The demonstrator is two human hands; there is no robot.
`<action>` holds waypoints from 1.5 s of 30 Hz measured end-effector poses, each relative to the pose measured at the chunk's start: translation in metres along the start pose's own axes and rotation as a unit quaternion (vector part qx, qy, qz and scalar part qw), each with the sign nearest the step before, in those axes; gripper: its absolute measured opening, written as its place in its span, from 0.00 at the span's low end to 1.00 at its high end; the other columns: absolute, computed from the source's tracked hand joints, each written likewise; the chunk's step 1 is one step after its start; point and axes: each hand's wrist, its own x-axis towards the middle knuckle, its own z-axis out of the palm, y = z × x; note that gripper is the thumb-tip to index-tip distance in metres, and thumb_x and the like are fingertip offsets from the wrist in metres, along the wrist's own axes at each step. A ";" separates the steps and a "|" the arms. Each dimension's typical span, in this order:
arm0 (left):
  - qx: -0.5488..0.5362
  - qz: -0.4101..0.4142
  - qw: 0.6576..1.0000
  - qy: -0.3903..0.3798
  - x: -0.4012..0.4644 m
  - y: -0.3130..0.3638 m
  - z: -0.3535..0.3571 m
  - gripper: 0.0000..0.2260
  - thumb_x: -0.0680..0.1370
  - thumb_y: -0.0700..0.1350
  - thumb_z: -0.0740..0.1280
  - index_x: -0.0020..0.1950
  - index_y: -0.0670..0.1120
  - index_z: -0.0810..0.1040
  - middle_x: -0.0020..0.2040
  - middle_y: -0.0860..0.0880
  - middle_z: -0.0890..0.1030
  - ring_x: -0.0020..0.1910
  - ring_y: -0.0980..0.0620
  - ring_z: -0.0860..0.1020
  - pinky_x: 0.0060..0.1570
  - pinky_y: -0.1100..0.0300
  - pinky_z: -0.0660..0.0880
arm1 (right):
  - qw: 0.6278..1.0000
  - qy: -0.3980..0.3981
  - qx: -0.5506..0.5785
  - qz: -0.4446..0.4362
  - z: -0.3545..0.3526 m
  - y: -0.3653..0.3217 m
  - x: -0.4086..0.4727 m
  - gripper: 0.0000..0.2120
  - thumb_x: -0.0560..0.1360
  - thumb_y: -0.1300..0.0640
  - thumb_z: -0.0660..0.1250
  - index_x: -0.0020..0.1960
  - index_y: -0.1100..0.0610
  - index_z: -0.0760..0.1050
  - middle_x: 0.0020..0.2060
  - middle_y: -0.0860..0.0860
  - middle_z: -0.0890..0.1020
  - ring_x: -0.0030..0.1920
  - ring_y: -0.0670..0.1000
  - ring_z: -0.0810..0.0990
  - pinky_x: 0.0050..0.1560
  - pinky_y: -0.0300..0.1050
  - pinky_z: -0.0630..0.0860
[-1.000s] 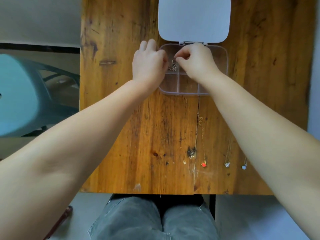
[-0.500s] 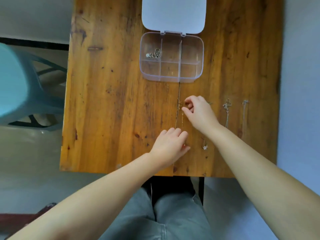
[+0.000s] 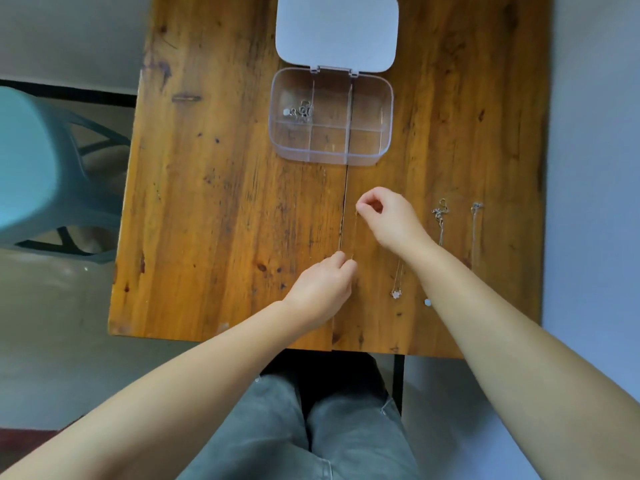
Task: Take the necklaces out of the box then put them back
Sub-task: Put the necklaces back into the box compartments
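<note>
Both hands pinch one thin gold necklace [image 3: 356, 233]: right hand [image 3: 389, 216] its far end, left hand [image 3: 322, 289] its near end, near the tabletop's [image 3: 214, 202] front edge. No legible writing.

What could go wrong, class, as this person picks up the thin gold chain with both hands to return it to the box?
1. The chain is hair-thin and pinched only at its ends by the left hand and right hand; it may slip.
2. The right forearm lies over the neighbouring necklace and may drag it.
</note>
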 end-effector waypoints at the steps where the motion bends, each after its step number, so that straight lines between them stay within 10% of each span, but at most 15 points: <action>1: -0.054 -0.025 0.998 0.026 0.002 -0.002 -0.010 0.02 0.76 0.37 0.64 0.48 0.42 0.73 0.44 0.46 0.73 0.38 0.48 0.73 0.39 0.55 0.78 | 0.997 -0.007 0.080 0.016 -0.009 -0.005 -0.001 0.04 0.79 0.58 0.61 0.50 0.56 0.75 0.42 0.47 0.77 0.46 0.48 0.76 0.46 0.40 0.77; 4: -0.169 -0.074 0.973 0.142 0.019 -0.010 -0.049 0.03 0.75 0.36 0.66 0.45 0.43 0.74 0.42 0.49 0.74 0.39 0.52 0.73 0.41 0.71 0.69 | 0.939 -0.048 0.336 0.052 -0.038 -0.030 0.005 0.03 0.79 0.61 0.62 0.48 0.57 0.75 0.50 0.52 0.79 0.54 0.50 0.78 0.59 0.51 0.77; 8: -0.222 -0.080 0.935 0.264 0.066 -0.026 -0.116 0.03 0.74 0.37 0.65 0.44 0.44 0.77 0.41 0.47 0.78 0.39 0.53 0.74 0.41 0.67 0.70 | 0.879 -0.031 0.476 0.004 -0.066 -0.073 0.034 0.05 0.81 0.62 0.57 0.48 0.57 0.71 0.48 0.56 0.83 0.50 0.53 0.84 0.54 0.49 0.80; 23: 0.086 -0.052 0.976 0.194 0.174 -0.092 -0.145 0.06 0.76 0.39 0.60 0.47 0.43 0.76 0.46 0.44 0.82 0.52 0.42 0.73 0.51 0.49 0.66 | 0.995 0.100 -0.027 -0.006 -0.024 -0.091 0.140 0.05 0.77 0.60 0.62 0.46 0.55 0.77 0.42 0.52 0.81 0.46 0.55 0.82 0.49 0.52 0.80; 35: 0.055 0.107 0.973 0.199 0.126 -0.029 -0.125 0.04 0.75 0.38 0.63 0.45 0.39 0.77 0.43 0.41 0.79 0.43 0.40 0.73 0.39 0.51 0.69 | 0.984 0.141 0.106 0.039 -0.093 -0.039 0.052 0.06 0.79 0.61 0.60 0.50 0.57 0.75 0.46 0.55 0.83 0.41 0.47 0.85 0.39 0.41 0.83; 45: 0.012 0.098 0.995 0.034 0.071 0.051 -0.005 0.05 0.78 0.42 0.62 0.48 0.44 0.76 0.43 0.46 0.80 0.43 0.46 0.72 0.41 0.53 0.71 | 0.978 0.088 0.087 0.166 -0.066 0.099 -0.064 0.08 0.78 0.63 0.60 0.47 0.54 0.76 0.43 0.53 0.84 0.37 0.45 0.82 0.29 0.33 0.76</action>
